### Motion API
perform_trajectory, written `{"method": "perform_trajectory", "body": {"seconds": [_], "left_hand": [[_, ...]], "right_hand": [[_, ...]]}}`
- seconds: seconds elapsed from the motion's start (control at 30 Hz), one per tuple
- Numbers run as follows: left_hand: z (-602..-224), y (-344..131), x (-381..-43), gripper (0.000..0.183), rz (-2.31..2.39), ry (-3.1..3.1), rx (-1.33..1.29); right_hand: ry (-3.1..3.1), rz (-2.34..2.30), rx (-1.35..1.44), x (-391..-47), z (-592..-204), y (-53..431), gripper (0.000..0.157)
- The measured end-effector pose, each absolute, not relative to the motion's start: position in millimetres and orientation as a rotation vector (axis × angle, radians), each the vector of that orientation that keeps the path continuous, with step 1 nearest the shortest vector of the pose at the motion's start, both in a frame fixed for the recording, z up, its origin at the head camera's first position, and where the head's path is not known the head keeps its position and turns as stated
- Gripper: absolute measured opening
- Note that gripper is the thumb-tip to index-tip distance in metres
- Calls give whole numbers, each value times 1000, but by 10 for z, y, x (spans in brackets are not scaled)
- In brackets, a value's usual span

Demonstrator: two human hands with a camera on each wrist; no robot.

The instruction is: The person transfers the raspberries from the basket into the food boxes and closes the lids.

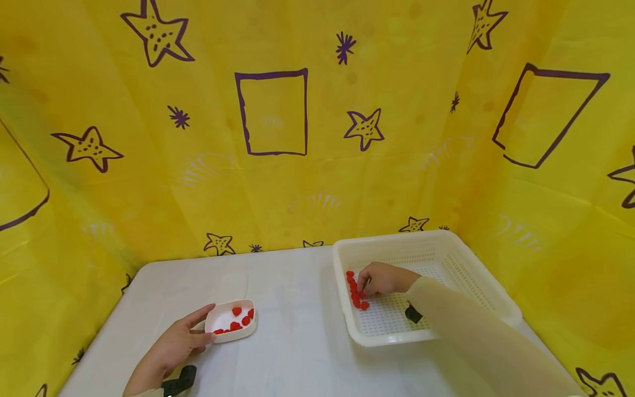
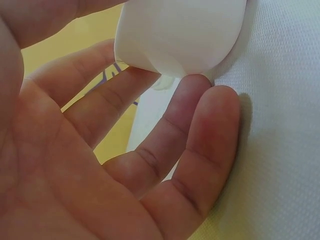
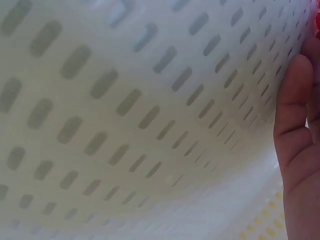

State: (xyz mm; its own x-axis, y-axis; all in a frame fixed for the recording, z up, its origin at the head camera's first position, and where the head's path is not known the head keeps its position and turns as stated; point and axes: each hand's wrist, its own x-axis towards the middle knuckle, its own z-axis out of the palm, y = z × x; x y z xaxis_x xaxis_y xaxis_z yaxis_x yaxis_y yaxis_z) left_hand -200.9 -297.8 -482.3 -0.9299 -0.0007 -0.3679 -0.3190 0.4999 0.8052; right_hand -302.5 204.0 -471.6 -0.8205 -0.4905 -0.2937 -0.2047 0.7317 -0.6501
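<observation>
Around the left end of a small white box (image 1: 214, 320), my left hand (image 1: 176, 343) holds its wall between thumb and fingers. Several small red pieces (image 1: 235, 326) lie in that box, mostly along the near and right sides. My right hand (image 1: 384, 278) reaches down inside a white plastic basket (image 1: 392, 337), fingertips pinched at a small red piece (image 1: 361, 295) that they partly cover. More red pieces (image 1: 350, 274) form a rough row along the basket's left wall. In the right wrist view, curled fingers (image 3: 295, 100) show at the right edge; their tips are mostly out of frame.
A pale, flat, translucent piece (image 1: 235, 285) lies behind the small box. White cloth (image 1: 292, 331) covers the table between box and basket. Yellow patterned curtains (image 1: 278, 204) stand close behind and at both sides. The basket has raised, slotted walls (image 3: 125, 105).
</observation>
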Motion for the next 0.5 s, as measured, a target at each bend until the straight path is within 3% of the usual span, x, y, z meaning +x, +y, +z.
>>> {"method": "perform_trajectory", "body": {"seconds": [0.5], "left_hand": [[-4799,-2964,-2002,83,1407,2420,-272]], "right_hand": [[2410,-1082,-522,-3016,-4500,2105,9]]}}
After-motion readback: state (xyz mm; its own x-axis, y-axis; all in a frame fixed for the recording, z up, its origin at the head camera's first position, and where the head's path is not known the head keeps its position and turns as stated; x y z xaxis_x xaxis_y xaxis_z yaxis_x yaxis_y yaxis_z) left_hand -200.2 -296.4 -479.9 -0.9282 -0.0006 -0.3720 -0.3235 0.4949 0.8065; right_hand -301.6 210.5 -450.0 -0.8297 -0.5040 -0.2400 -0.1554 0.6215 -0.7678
